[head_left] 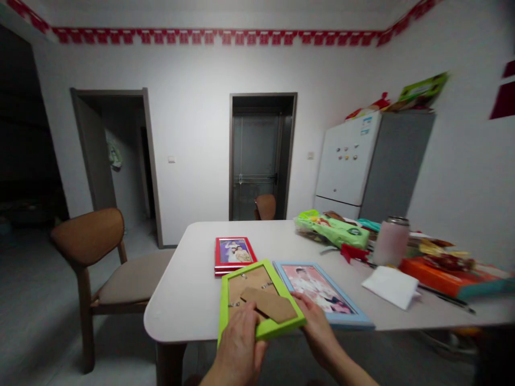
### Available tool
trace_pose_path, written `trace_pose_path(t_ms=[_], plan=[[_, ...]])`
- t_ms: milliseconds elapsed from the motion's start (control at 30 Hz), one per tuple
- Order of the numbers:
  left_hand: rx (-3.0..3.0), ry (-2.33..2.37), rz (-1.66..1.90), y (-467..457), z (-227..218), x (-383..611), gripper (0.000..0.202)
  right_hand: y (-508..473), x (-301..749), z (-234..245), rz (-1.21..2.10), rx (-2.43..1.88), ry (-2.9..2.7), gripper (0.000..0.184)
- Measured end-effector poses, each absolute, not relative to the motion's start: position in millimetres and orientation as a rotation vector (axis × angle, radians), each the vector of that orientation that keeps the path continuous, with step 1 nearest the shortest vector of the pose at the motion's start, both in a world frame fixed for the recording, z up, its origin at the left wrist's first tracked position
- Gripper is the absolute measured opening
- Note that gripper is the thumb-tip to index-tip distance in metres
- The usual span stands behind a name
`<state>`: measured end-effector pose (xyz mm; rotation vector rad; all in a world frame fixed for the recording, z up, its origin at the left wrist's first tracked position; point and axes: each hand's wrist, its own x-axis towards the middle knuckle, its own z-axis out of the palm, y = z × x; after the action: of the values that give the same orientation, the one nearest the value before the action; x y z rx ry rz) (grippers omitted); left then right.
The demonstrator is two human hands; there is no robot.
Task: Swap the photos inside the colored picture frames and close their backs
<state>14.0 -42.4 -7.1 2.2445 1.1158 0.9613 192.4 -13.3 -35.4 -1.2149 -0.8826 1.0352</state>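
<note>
A green picture frame [267,273] is held tilted above the table's front edge, its brown backing board with metal clips and stand facing me. My left hand [241,343] grips the frame's lower left edge, with its fingers over the backing. At the lower right corner, my right hand [314,321] is closed round the frame's side. Just right of it lies a light blue picture frame [341,321] with a photo facing up. Beyond the green one, a red picture frame [218,252] rests on another red-edged one, a photo showing on top.
A white table [181,300] spans the front. On its right are a green package [338,230], a pink bottle [391,244], white folded paper [392,287] and an orange box [434,273]. A wooden chair [90,236] stands left; a fridge [346,161] is behind right.
</note>
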Motion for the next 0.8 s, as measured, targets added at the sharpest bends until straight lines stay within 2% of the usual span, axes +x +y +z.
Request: trace_pose_path(t_ms=[100,167,233,300,400,500,633,800], plan=[[1.846,0.943,1.321,-50,11,28,0.03,-29,156,-43,1.432,-1.001,-0.806,0.038],[1.595,0.803,1.406,-51,18,40,0.019,-33,139,-40,1.475,-0.84,-0.73,0.037],[1.415,0.672,1.441,-47,23,50,0.022,-32,143,-33,1.346,-0.761,-0.697,0.037],[1.286,0.593,1.491,-37,26,59,0.036,-26,169,-21,1.161,-0.833,-0.727,0.042],[1.178,0.558,1.474,-18,23,75,0.05,-9,239,-5,0.914,-1.233,-0.845,0.049],[1.275,0.646,1.289,-6,6,99,0.042,8,308,2,0.624,-1.712,-1.127,0.053],[1.534,0.923,1.069,-3,-20,127,0.024,22,357,-7,0.53,-1.851,-1.231,0.052],[1.653,1.078,0.978,-4,-33,136,0.03,30,375,-29,0.359,-1.981,-1.352,0.044]])
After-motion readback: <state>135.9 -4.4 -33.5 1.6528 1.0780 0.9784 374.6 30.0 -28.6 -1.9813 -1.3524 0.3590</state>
